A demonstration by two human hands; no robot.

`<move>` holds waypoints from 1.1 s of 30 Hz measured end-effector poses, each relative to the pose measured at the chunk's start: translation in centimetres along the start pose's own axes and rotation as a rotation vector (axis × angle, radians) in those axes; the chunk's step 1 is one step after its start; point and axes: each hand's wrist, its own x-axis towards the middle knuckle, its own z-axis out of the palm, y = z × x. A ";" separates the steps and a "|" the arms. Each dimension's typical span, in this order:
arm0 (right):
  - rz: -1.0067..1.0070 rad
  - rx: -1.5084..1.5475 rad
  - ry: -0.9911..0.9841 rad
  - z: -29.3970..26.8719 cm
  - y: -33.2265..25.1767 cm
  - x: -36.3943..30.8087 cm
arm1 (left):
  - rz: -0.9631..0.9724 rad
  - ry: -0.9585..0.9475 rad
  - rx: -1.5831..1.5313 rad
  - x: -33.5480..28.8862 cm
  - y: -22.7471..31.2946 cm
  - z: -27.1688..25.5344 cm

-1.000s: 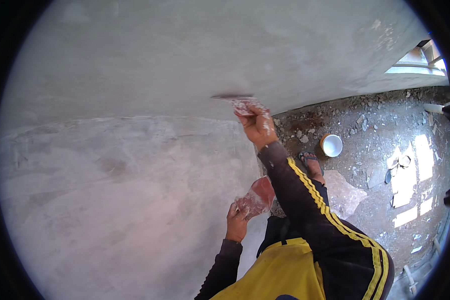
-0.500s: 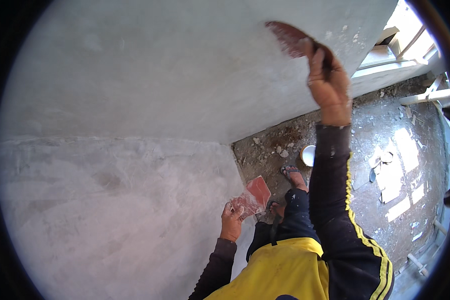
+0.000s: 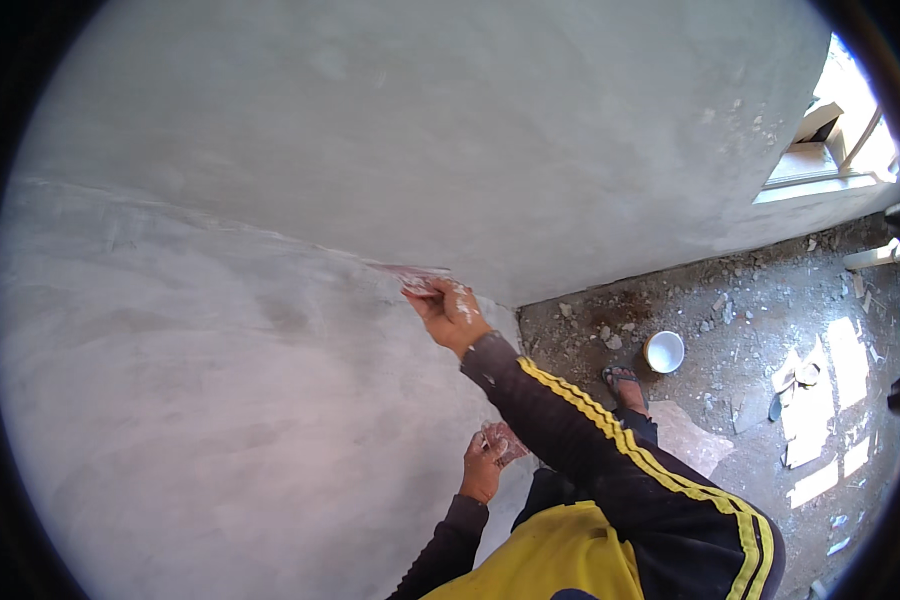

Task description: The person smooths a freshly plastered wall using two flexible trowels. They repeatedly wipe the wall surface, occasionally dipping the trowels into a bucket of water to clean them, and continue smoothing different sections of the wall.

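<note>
Nearest the lower edge, yellow shirt front and black sleeves with yellow stripes, both forearms rising toward the wall. Left hand (image 3: pixel 482 468) low and close to the body, fingers curled shut round a small reddish scraper (image 3: pixel 503 441), blade smeared pale with putty and tilted up to the right, just beside the grey plastered wall (image 3: pixel 220 400) without clear contact. Higher up, right hand (image 3: pixel 453 315) stretched forward at the end of the striped sleeve, speckled white, fingers clamped on a second reddish putty knife (image 3: pixel 415 275); blade flat against the plaster right at the inner corner line where the nearer wall face met the farther one, edge lying along that seam. Nearer wall face darker and streaked, filling the left and centre; farther wall face (image 3: pixel 530 130) smoother and paler, spreading across the top. To the right, past the foot of the wall, rough dirt floor (image 3: pixel 730 330) strewn with rubble and pale scraps, patched with bright sunlight toward the right edge. On that floor, own foot in a sandal (image 3: pixel 625 385) near the wall's base, and just beyond it a small round white bowl (image 3: pixel 664 351), standing upright and apart from the foot. Farthest off, at the upper right, a bright window opening (image 3: pixel 840 130) with a pale sill.
</note>
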 end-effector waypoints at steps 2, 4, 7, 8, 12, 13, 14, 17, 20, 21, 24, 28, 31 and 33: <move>-0.029 0.086 -0.086 2.0 1.3 1.2 | 0.020 0.014 0.046 -0.9 -0.1 -0.9; -0.107 0.168 -0.201 4.5 0.8 1.5 | 0.026 0.030 0.008 -1.6 -0.4 -1.9; -0.145 0.308 -0.239 7.7 -3.4 -0.1 | 0.056 0.032 -0.067 -2.1 -0.5 -3.2; -0.178 0.297 -0.237 8.5 -5.3 -1.0 | 0.044 0.057 -0.083 -1.9 -0.6 -3.3; -0.184 0.342 -0.466 11.2 -13.6 -5.1 | 0.054 -0.011 -0.063 -0.6 -0.6 -2.3; -0.157 0.358 -0.523 11.5 -15.3 -6.1 | 0.051 -0.025 -0.053 -0.3 -0.4 -1.8; -0.111 0.361 -0.661 11.7 -16.8 -6.7 | 0.068 -0.052 -0.042 0.1 -0.2 -1.2; -0.123 0.391 -0.667 11.9 -19.8 -7.8 | 0.064 -0.090 -0.056 1.0 0.4 0.1; -0.173 0.409 -0.684 12.0 -23.2 -10.4 | 0.068 -0.089 -0.025 1.2 0.9 0.7; -0.165 0.407 -0.731 12.3 -24.1 -11.6 | 0.082 -0.109 -0.020 1.1 1.0 0.7; -0.398 0.346 -0.720 11.9 -24.1 -16.4 | 0.111 -0.093 -0.005 0.7 1.0 0.5; -0.738 -0.493 -0.314 8.0 -14.5 -17.0 | 0.092 -0.074 -0.061 0.4 0.4 -0.4; -0.931 -0.743 -0.271 5.4 -10.0 -14.5 | 0.088 -0.058 -0.123 0.1 -0.1 -0.9; -1.104 -0.879 -0.264 4.1 -8.7 -13.5 | 0.113 -0.047 -0.151 -0.5 -0.6 -1.1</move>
